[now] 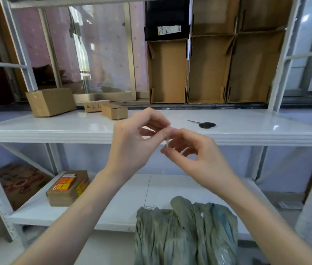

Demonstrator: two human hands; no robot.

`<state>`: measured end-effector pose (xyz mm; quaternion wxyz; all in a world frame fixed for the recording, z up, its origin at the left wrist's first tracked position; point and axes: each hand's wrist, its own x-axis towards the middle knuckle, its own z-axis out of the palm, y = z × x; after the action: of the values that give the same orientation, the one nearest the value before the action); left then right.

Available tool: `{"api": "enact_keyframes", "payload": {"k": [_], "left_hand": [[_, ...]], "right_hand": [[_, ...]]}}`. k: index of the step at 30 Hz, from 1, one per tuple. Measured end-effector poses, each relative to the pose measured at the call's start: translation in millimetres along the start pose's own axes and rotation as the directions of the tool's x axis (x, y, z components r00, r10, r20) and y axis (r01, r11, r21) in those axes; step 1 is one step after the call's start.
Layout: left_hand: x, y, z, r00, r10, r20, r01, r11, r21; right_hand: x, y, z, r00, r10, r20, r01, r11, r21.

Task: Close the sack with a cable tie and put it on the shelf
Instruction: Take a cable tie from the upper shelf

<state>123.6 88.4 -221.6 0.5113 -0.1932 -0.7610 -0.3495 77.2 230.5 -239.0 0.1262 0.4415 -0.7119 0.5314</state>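
Two hands are raised together at chest height in front of the shelf (pixel 246 129), and a small pale strip, most likely the cable tie (pixel 167 144), is pinched between them. The left hand (pixel 132 142) is closed on the upper end of the strip with thumb and forefinger, while the right hand (pixel 195 155) is closed on the lower end; the fingertips of both are nearly touching. Only a short piece of the strip can be seen, so it cannot be told whether a loop has been formed. The sack (pixel 185 232), a crumpled grey-green bag, is stood low in the foreground, well below the hands and in front of the lower shelf board (pixel 113 199). Its neck is loosely bunched but no tie is seen around it, so the closing step is judged not yet done. The sack has not been lifted either, and placing it on the shelf is left. Scissors (pixel 204 124) are lain on the middle shelf board, near the hands but untouched, beside some cardboard boxes (pixel 51 102).
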Motion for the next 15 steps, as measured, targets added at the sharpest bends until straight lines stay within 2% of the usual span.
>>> {"api": "enact_keyframes", "payload": {"k": [2, 4, 9, 15], "left_hand": [[-10.3, 11.0, 4.1, 0.999, -0.026, 0.041, 0.027, 0.999, -0.029], [-22.2, 21.1, 7.2, 0.990, -0.104, 0.091, 0.114, 0.987, -0.111], [-47.7, 38.0, 14.2, 0.944, -0.222, 0.244, 0.299, 0.889, -0.348], [-71.6, 35.5, 29.1, 0.907, -0.227, 0.355, 0.355, 0.866, -0.352]], "right_hand": [[-17.3, -1.5, 1.0, 0.999, 0.032, -0.036, -0.030, 0.999, 0.035], [-34.5, -2.4, 1.5, 0.996, 0.065, -0.064, -0.059, 0.995, 0.084], [-71.6, -4.0, -2.5, 0.989, 0.132, -0.066, -0.115, 0.970, 0.212], [-99.6, 14.2, -3.7, 0.983, 0.183, -0.026, -0.179, 0.977, 0.115]]}}
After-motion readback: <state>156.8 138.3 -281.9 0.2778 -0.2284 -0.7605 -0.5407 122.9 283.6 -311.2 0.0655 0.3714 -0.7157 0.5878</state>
